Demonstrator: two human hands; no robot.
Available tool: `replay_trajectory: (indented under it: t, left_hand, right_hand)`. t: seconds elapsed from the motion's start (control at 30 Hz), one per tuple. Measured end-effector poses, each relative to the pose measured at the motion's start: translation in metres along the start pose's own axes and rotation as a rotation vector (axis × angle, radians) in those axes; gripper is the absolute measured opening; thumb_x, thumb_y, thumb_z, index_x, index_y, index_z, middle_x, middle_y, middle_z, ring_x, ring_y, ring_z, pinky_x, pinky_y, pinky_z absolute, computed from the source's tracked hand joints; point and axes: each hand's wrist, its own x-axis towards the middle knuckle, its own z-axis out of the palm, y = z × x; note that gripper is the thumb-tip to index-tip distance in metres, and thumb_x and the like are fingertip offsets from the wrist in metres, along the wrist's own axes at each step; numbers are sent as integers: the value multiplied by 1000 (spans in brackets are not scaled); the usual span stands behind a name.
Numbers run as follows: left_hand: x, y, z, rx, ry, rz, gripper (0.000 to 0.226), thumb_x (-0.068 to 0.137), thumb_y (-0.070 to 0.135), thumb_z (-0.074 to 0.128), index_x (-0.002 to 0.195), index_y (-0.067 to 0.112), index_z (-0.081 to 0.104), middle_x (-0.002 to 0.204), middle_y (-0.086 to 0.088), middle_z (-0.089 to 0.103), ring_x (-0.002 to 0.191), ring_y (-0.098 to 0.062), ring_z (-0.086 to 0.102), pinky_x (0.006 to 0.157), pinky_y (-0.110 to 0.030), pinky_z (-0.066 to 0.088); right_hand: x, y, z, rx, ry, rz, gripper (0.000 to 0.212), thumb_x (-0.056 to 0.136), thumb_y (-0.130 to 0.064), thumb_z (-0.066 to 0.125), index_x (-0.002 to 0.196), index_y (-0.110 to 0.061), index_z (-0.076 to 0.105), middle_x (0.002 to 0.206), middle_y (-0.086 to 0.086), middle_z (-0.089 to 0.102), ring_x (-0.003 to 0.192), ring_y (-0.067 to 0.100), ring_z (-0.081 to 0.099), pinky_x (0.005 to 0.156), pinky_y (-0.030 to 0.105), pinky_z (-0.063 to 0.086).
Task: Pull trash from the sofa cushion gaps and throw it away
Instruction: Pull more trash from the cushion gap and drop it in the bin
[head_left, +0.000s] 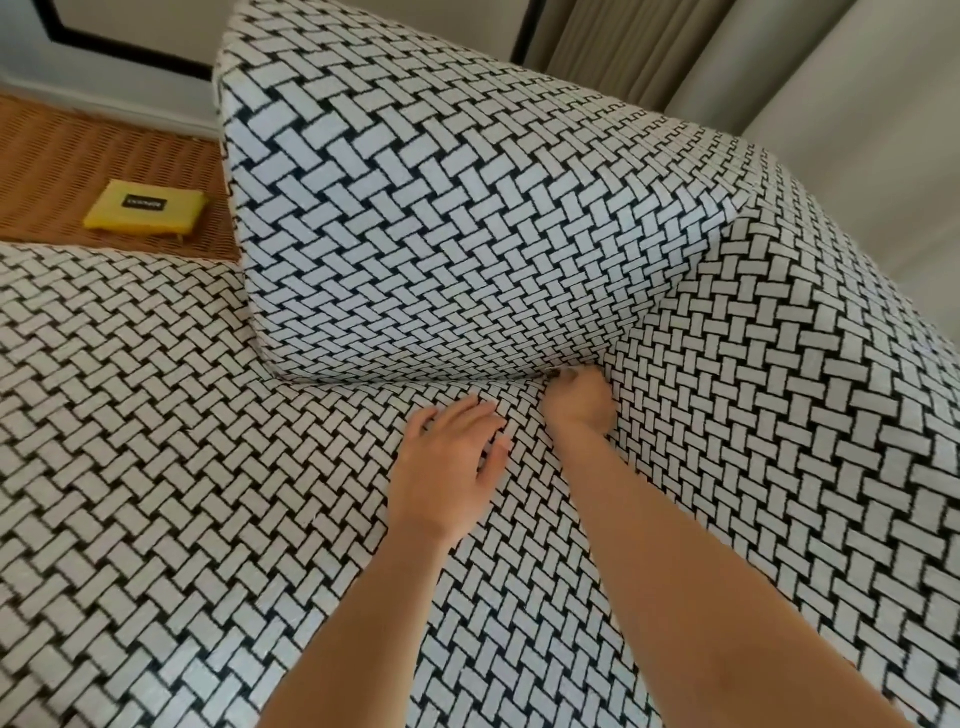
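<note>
My right hand is pushed into the gap where the back cushion meets the seat cushion, just right of the middle of the frame. The hand is bunched, its fingertips buried in the seam, so I cannot tell whether they are closed on anything. A small dark scrap shows right at the fingertips, at the mouth of the gap; it is too small and blurred for me to say what it is or whether I am holding it. My left hand lies just beside the right one, lower and to its left, palm down on the seat cushion with the fingers spread and loosely curled, gripping nothing. Both forearms run up from the bottom edge of the frame. The cushions all wear the same black-and-white basket-weave cover; the back cushion is tilted, its lower edge resting on the seat. At the upper left a yellow packet with a dark label lies flat on a woven rattan surface, well apart from my hands. Beige curtains hang at the upper right.
</note>
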Motion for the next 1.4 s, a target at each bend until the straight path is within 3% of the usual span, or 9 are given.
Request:
replay_trajectory:
  t: [0.23, 0.4, 0.6, 0.73, 0.83, 0.97, 1.03, 1.17, 1.4]
  left_hand:
    - [2, 4, -2, -44, 36, -41, 55, 92, 42, 32, 144, 24, 25, 134, 10, 52, 121, -4, 49, 110, -34, 28]
    - [0, 4, -2, 12, 67, -16, 51, 95, 43, 18, 141, 25, 31, 125, 7, 59, 116, -9, 54, 104, -36, 33]
    - [-2, 5, -2, 3, 98, 47, 44, 98, 39, 17, 105, 21, 57, 96, 8, 65, 93, -11, 59, 90, -34, 43]
    - [-3, 3, 0, -81, 192, -32, 28, 96, 29, 31, 92, 17, 56, 80, 7, 57, 75, -11, 54, 78, -32, 48]
    - [-2, 2, 1, -91, 256, -88, 27, 94, 26, 32, 90, 15, 56, 76, 8, 52, 70, -11, 51, 74, -32, 49]
    - [-2, 0, 3, -59, 215, -114, 27, 93, 28, 30, 87, 18, 54, 71, 9, 50, 66, -9, 50, 76, -30, 47]
    - [-1, 1, 3, -41, 206, -116, 26, 93, 28, 30, 85, 18, 52, 70, 9, 49, 65, -9, 49, 76, -30, 47]
    - [0, 1, 4, -30, 240, -103, 19, 92, 25, 36, 82, 19, 51, 67, 11, 46, 61, -8, 46, 72, -28, 46]
    - [-1, 1, 2, -45, 239, -91, 21, 91, 26, 38, 82, 18, 56, 66, 11, 49, 61, -9, 48, 72, -27, 44]
  right_hand:
    - [-63, 29, -12, 466, -184, -367, 13, 95, -18, 45, 93, -18, 58, 62, -6, 53, 47, 3, 37, 44, 18, 31]
    - [-97, 39, -28, 695, -412, -458, 18, 94, -14, 48, 98, -19, 65, 80, 1, 65, 67, 15, 54, 62, 25, 45]
    - [-102, 38, -45, 803, -605, -420, 24, 96, -14, 46, 100, -17, 69, 92, -6, 70, 90, 3, 64, 76, 13, 47]
    - [-101, 40, -40, 885, -535, -306, 21, 94, -11, 48, 107, -12, 64, 94, 1, 69, 89, 6, 64, 78, 14, 49]
    - [-93, 41, -28, 750, -269, -239, 19, 92, -11, 51, 108, -19, 58, 99, -2, 61, 84, 2, 58, 71, 7, 46]
    - [-58, 38, -16, 307, 11, -223, 32, 92, -15, 52, 123, -10, 54, 105, 5, 54, 73, 8, 49, 61, 12, 40]
    - [-37, 37, -20, 184, -10, -178, 40, 93, -17, 50, 132, -9, 46, 94, 9, 61, 71, 15, 54, 61, 24, 46]
    - [-23, 51, -31, 118, -42, -101, 36, 93, -19, 50, 128, -12, 51, 101, 9, 63, 74, 17, 58, 63, 25, 49]
    - [-17, 50, -37, 13, -160, 18, 22, 95, -19, 47, 98, -8, 66, 65, -1, 51, 50, 8, 40, 42, 19, 25]
